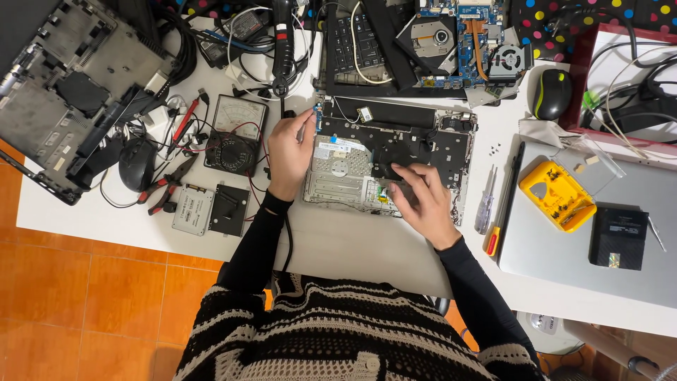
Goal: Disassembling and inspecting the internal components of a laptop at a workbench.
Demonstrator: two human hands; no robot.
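An opened laptop base (451,152) with bare silver frame and black inner panel lies on the white table (352,247) in front of me. My left hand (289,152) grips the base's left edge, near a small blue circuit board (318,116). My right hand (423,197) rests fingers-down on the lower middle of the base, fingertips touching the black panel near a small ribbon connector. Whether it pinches anything I cannot tell.
Left: a dismantled laptop shell (63,85), black mouse (136,164), red pliers (166,189), analog multimeter (240,116), a fan (233,154), two drives (210,209). Back: keyboard (352,42), motherboard with optical drive (465,42), cables. Right: mouse (551,93), screwdrivers (486,204), yellow case (557,195), closed silver laptop (635,268), black box (618,238).
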